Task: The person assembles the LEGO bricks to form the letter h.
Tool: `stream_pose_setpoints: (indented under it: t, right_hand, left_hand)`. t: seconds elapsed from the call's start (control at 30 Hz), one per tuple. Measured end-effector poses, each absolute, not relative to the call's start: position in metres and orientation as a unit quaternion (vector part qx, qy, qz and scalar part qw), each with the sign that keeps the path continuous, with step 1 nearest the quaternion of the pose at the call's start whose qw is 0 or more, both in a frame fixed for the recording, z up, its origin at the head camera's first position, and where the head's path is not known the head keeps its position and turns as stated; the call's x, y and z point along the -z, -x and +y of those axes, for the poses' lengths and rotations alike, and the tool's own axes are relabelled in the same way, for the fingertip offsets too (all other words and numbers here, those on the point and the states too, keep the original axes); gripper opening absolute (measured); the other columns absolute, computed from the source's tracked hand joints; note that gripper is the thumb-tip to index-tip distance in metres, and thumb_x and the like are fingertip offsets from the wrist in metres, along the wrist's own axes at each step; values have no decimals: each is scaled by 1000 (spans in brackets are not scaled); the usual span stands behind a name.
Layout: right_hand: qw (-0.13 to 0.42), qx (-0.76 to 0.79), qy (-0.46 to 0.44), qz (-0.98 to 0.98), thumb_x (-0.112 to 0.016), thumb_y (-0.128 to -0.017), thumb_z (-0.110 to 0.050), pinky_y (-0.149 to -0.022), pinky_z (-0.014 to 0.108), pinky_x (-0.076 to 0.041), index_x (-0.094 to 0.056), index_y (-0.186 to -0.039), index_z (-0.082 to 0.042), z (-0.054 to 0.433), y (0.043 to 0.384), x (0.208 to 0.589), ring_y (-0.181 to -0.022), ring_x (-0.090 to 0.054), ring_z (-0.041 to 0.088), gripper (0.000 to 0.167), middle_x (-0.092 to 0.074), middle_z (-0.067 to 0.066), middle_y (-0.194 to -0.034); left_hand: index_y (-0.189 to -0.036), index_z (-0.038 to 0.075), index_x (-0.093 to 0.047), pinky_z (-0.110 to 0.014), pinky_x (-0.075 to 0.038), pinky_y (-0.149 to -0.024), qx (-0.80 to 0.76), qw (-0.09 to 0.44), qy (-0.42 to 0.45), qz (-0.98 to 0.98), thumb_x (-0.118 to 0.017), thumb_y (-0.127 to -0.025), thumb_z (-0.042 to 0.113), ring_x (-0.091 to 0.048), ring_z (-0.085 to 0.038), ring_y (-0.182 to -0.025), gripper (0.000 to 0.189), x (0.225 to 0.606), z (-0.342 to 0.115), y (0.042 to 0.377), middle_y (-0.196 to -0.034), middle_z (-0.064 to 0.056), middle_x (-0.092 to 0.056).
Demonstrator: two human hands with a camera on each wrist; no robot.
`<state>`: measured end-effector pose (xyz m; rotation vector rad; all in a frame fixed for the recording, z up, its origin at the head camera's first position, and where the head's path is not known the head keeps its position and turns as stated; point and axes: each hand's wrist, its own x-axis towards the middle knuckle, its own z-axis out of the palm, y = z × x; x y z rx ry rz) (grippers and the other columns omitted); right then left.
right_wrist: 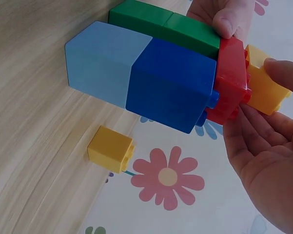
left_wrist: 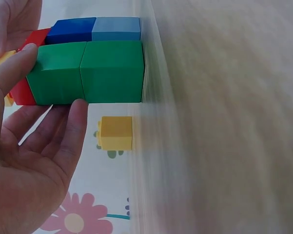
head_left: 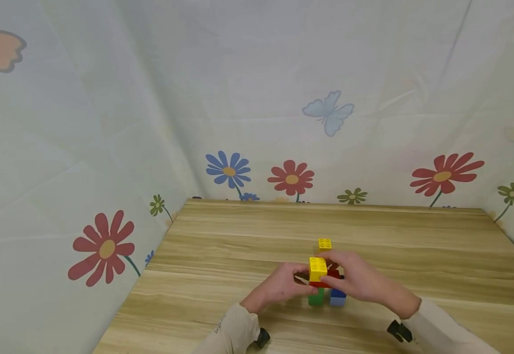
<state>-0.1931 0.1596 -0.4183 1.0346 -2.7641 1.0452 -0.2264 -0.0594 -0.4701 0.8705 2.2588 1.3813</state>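
Note:
A small tower of toy building blocks stands on the table between the two hands. Two stacked green blocks (left_wrist: 112, 72) form one column; beside it a dark blue block (right_wrist: 170, 85) sits on a light blue block (right_wrist: 105, 63). Across the top lies a red block (right_wrist: 230, 78). My right hand (head_left: 363, 281) pinches a yellow block (head_left: 317, 269) at the red block's studs, thumb on one side and fingers on the other. With thumb and fingers on opposite sides, my left hand (head_left: 281, 284) grips the upper green block close to the red one.
A second yellow block (head_left: 324, 243) stands on the wooden table (head_left: 239, 231), just behind the tower. A fabric wall (head_left: 257, 88) printed with flowers and butterflies rises along the table's back and left edges.

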Motion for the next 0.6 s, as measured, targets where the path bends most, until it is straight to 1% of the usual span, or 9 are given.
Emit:
stream_pose_setpoints:
  t: [0.37, 0.6]
  right_hand:
    - [24, -329, -342, -880, -69, -87, -30, -71, 23, -51, -61, -119, -14, 160, 193, 418, -78, -54, 4, 36, -61, -11, -101]
    - [31, -319, -351, -880, -68, -88, -30, -71, 23, -51, -61, -122, -13, 160, 193, 418, -79, -55, 5, 39, -63, -6, -105]
  left_hand:
    - [-117, 21, -66, -20, -50, -78, -488, 178, -310, 796, -74, -83, 24, -60, -3, -92, 35, 470, -59, 227, -102, 13, -65]
    - [-115, 24, -67, -20, -50, -77, -483, 182, -300, 802, -75, -83, 26, -60, -3, -91, 34, 470, -58, 227, -100, 14, -65]
